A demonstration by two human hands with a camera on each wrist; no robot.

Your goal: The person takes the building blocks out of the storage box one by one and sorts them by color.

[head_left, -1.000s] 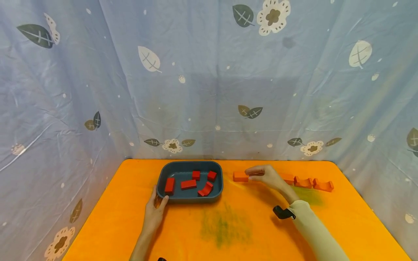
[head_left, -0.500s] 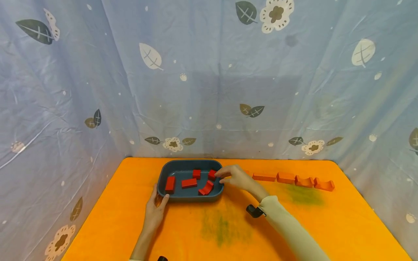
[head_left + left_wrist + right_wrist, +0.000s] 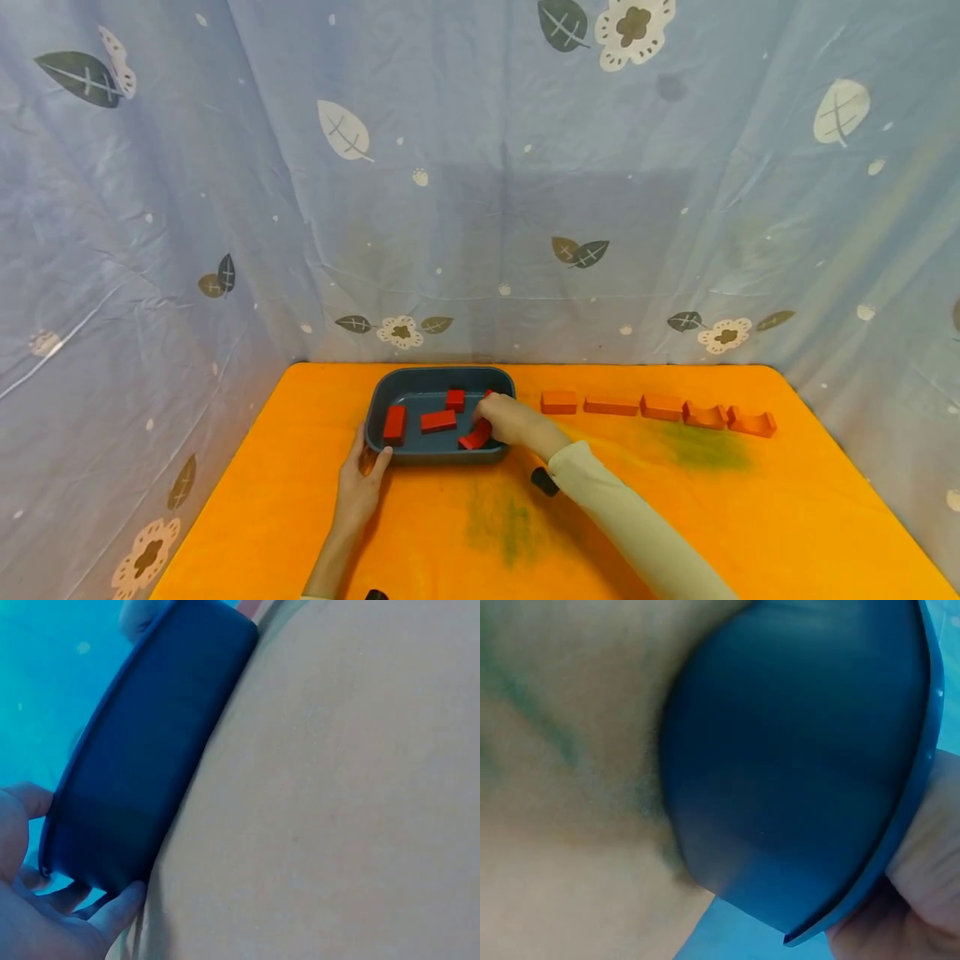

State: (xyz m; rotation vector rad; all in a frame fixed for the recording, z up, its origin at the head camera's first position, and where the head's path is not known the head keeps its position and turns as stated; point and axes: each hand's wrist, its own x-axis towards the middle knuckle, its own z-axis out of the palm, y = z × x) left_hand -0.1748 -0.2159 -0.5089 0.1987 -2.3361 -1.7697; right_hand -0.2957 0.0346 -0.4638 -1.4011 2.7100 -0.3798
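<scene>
A dark blue-grey rectangular tray [image 3: 435,458] holds several red toy blocks. My left hand [image 3: 358,487] grips its front left corner, thumb at the rim and fingers round the side, as the left wrist view also shows. Over the tray's right end, my right hand [image 3: 517,421] reaches down inside with bent fingers. Its fingertips are at the curved red block [image 3: 474,437], partly covering it; whether they pinch it is hidden. Most of another small red block [image 3: 488,392] is behind this hand. In the right wrist view the tray wall [image 3: 780,765] hides the fingertips.
Right of the tray, several orange blocks stand in a row: a short block [image 3: 558,403], a long low one [image 3: 611,406], another block [image 3: 662,407] and arched ones [image 3: 752,422]. Patterned curtains [image 3: 480,208] enclose the orange table [image 3: 420,533].
My right hand has let go of an orange block at the row's left end and moved left into the tray. The left hand has stayed at the tray's corner.
</scene>
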